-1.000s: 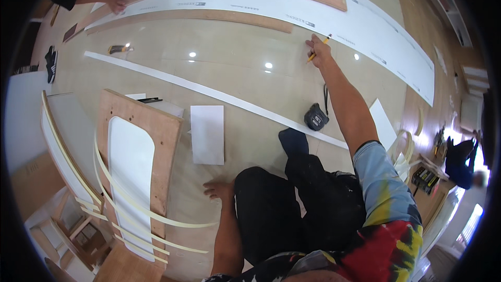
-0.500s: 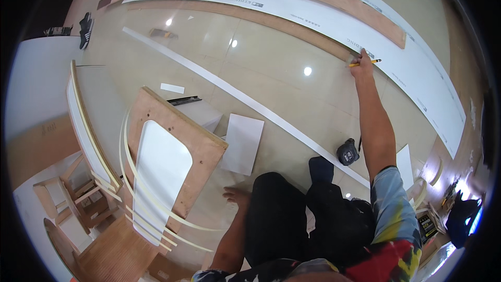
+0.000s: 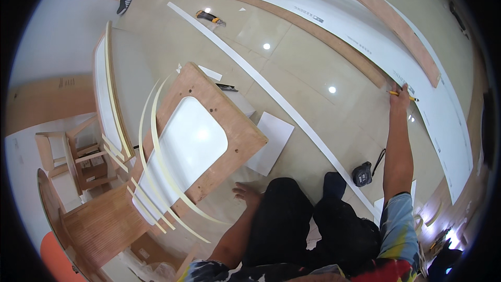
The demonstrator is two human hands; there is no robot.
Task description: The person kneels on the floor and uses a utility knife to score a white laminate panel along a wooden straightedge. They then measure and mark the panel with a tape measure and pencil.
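The right hand (image 3: pixel 401 98) grips a yellow pencil (image 3: pixel 402 94) at the near edge of the long white panel (image 3: pixel 365 36), while the left hand (image 3: pixel 245 194) lies flat and empty on the floor (image 3: pixel 302 68).

Pencil (image 3: pixel 401 94) tip behind right hand (image 3: pixel 399 100); white board (image 3: pixel 365 36) ends cropped

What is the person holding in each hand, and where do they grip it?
The right hand holds a yellow pencil around its middle, at the white sheet. The left hand holds nothing, resting flat on the floor.
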